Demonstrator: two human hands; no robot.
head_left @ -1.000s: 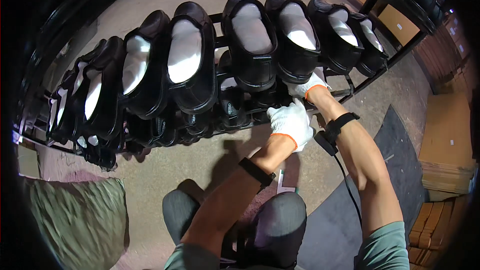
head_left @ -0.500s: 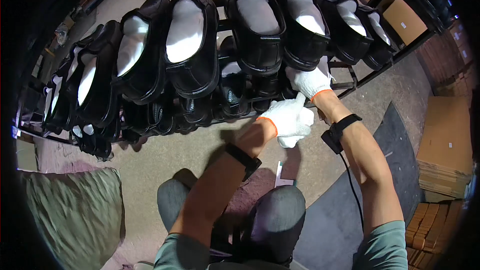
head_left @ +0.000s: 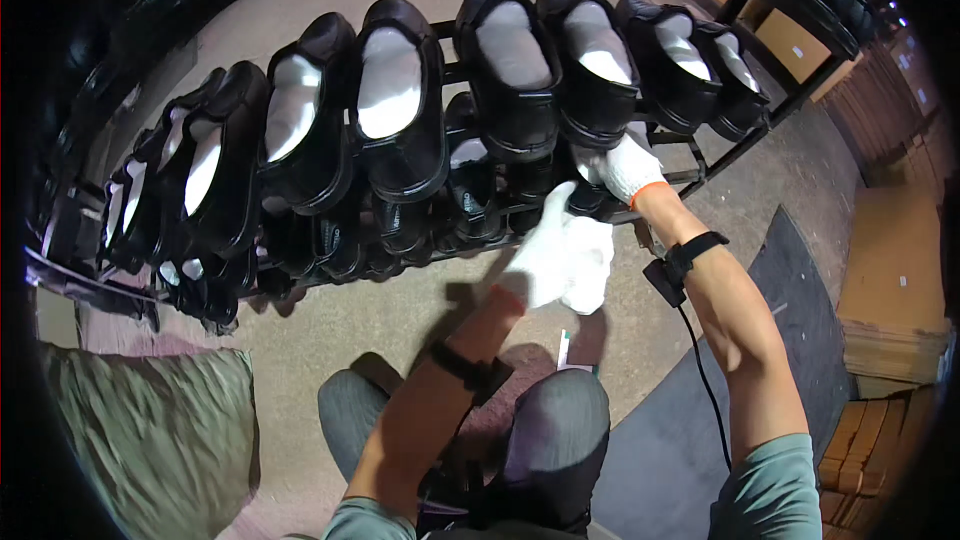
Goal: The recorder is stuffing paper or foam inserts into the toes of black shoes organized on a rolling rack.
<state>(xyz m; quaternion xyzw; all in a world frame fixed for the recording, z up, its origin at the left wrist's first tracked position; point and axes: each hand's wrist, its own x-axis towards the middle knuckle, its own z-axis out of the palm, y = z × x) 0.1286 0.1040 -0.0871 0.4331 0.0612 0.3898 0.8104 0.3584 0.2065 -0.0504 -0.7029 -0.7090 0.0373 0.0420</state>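
Note:
A black metal rack (head_left: 700, 150) holds two tiers of black shoes, the upper ones (head_left: 510, 70) stuffed with white paper. My right hand (head_left: 622, 166), in a white glove, reaches under the upper tier and grips a black shoe (head_left: 592, 202) on the lower tier. My left hand (head_left: 545, 250), also in a white glove, is just below and left of it, closed around a white wad (head_left: 590, 275) in front of the lower shoes. A black band with a cable (head_left: 685, 260) sits on my right wrist, and another band (head_left: 470, 372) on my left.
My knees (head_left: 555, 430) are bent close to the rack over a concrete floor. An olive cloth bundle (head_left: 140, 440) lies at lower left. A dark mat (head_left: 690, 440) and stacks of flat cardboard (head_left: 890, 290) are to the right. A small white slip (head_left: 566, 350) lies on the floor.
My left hand with the white wad has drifted slightly left and down. My right hand stays on the lower-tier shoe. The view has shifted a little toward the rack.

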